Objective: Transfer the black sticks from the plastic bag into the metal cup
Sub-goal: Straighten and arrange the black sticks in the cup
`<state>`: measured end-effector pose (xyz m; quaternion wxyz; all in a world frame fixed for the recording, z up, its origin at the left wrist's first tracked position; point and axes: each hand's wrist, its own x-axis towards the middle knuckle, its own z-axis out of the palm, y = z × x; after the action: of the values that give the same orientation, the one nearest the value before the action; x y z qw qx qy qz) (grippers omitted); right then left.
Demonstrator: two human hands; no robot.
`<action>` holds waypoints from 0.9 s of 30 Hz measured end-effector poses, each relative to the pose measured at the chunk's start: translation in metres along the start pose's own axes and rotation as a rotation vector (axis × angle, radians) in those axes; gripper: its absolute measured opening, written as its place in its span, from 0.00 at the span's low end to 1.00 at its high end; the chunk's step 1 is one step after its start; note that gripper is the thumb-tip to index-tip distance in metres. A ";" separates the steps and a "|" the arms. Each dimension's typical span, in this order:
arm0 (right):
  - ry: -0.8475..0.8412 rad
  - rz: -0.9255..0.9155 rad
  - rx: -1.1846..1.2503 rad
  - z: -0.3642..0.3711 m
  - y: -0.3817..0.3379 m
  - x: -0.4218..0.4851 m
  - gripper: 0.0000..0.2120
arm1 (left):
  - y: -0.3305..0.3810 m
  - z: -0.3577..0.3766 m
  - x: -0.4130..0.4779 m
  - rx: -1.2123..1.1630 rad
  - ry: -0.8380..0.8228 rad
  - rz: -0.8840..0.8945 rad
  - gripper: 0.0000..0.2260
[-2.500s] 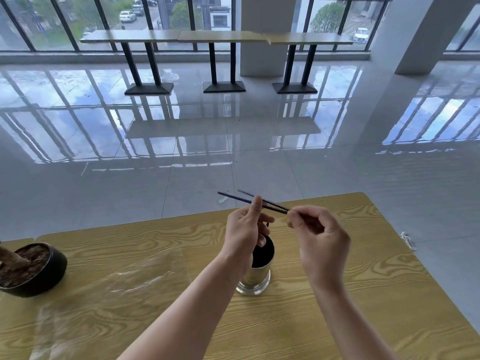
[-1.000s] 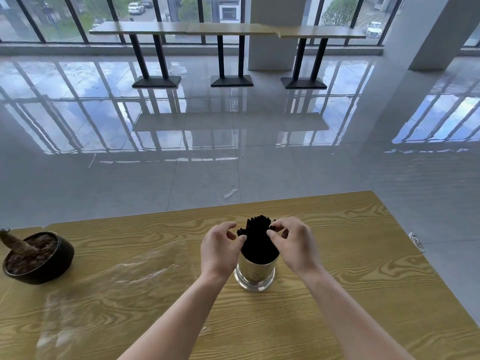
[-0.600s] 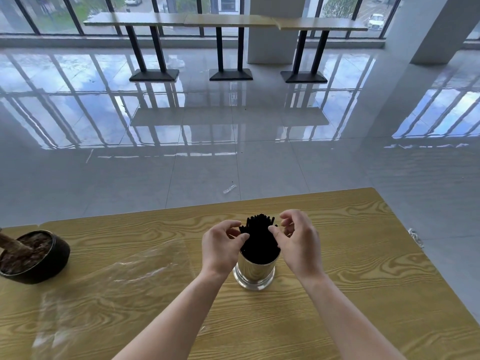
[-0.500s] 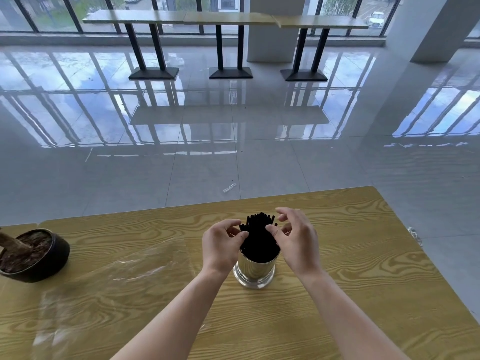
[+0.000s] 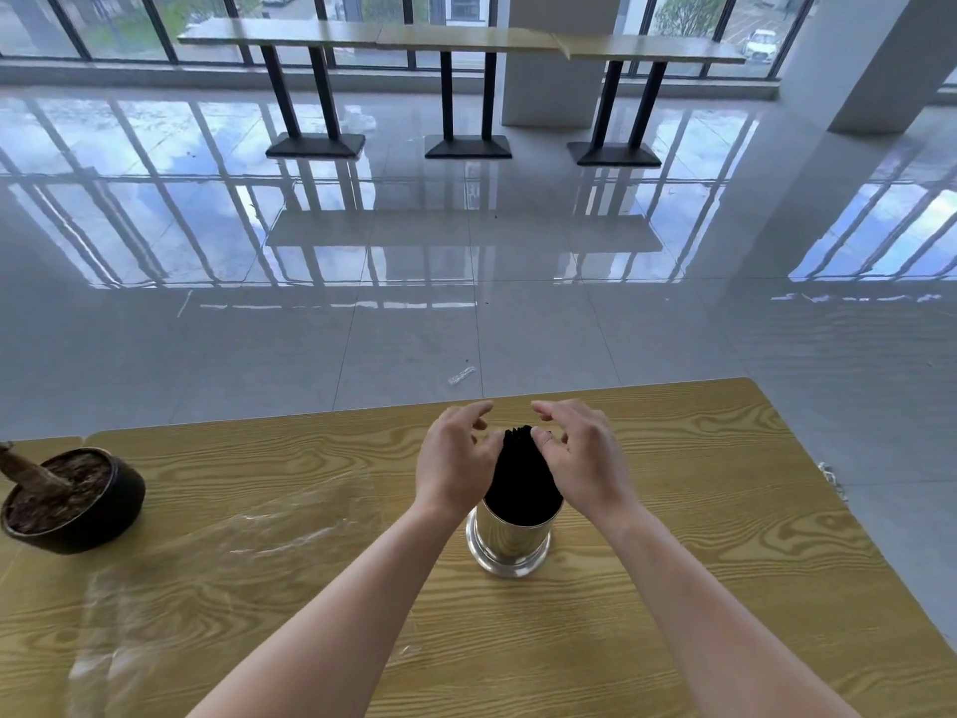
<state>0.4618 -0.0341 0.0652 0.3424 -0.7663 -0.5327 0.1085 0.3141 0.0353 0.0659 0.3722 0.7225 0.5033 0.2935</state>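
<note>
Your worktop (image 5: 699, 536) spreads wide beneath both hands, wood-grained. The bag (image 5: 233, 536) lies flat and crumpled on it, well out to the left of your left hand (image 5: 455, 458). It looks empty, though clear film makes that hard to be sure of. Farther left again sits a dark pot (image 5: 77, 500) with a stump in soil. Your left hand and your right hand (image 5: 580, 458) face each other, both loosely spread with fingers relaxed and lifted, gripping nothing. Each thumb sits against the bundle near its top. Just below and between your wrists stands the cup (image 5: 510, 541), upright on its flared foot. The sticks (image 5: 520, 479) stand packed inside it, their tips bunched between your thumbs, so the transfer looks all but done. Judge them thin, light and stiff, smooth enough to slide past one another, and likely to snap if you bend them sideways. If any need seating, gather the bundle around its upper part rather than pinching single tips, and push straight down. The cup seems light and shiny, so steady its wall low with one hand or it may skate or tip.
</note>
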 end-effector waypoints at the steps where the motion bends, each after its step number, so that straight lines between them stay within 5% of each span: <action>1: -0.046 0.011 -0.008 0.001 0.000 0.002 0.15 | 0.004 0.001 0.005 0.042 -0.045 0.020 0.15; 12: -0.108 0.037 0.015 0.004 0.007 0.001 0.12 | 0.011 0.002 0.019 0.262 -0.217 0.191 0.13; 27: -0.124 0.062 0.036 0.001 0.008 -0.001 0.13 | 0.011 0.000 0.020 0.133 -0.136 -0.030 0.05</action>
<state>0.4667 -0.0360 0.0597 0.3189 -0.7681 -0.5268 0.1756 0.3258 0.0516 0.0757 0.3612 0.7563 0.5058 0.2041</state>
